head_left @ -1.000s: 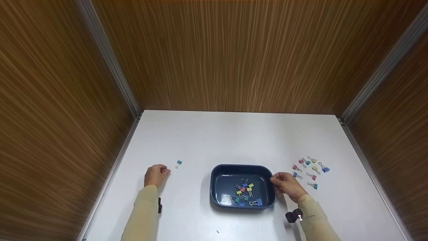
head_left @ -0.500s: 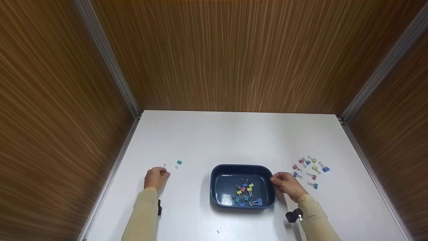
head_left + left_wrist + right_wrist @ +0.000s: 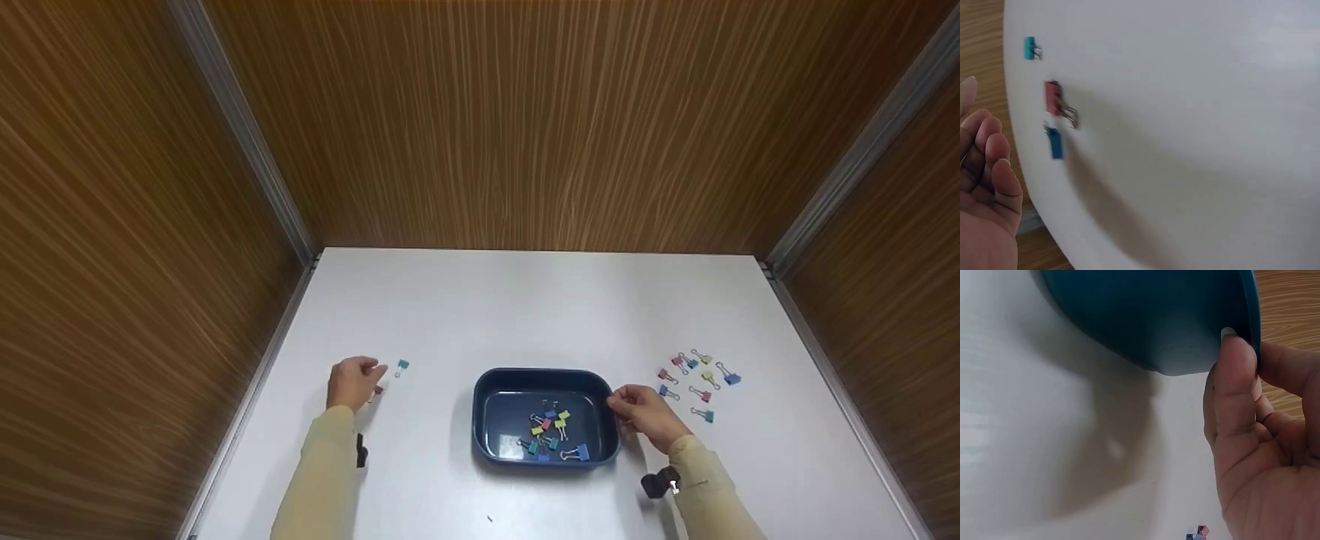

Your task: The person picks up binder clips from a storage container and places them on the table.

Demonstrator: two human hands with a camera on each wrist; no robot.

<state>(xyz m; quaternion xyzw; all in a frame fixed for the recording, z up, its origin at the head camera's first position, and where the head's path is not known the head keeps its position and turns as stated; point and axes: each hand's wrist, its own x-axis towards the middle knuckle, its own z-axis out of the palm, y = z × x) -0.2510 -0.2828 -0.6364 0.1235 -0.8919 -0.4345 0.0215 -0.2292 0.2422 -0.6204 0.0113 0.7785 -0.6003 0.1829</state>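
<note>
My left hand hovers over the left of the table, fingers loosely bent and nothing visible in them. Just under its fingertips lies a red binder clip; a teal binder clip is a little farther off. The left wrist view also has a blue binder clip right beside the red one. At the dark blue tray, my right hand pinches the right rim between thumb and fingers. Several binder clips in yellow, red, teal and blue, such as a blue one, lie inside the tray.
To the right of the tray, several mixed-colour binder clips, including a teal one, are spread on the white table. Wood-grain panels enclose its back and sides. A small dark sliver lies near the front.
My left hand dips slightly toward me, then rises and moves forward; the red clip beneath it comes into view. The right hand stays on the tray rim, and the tray has not moved.
</note>
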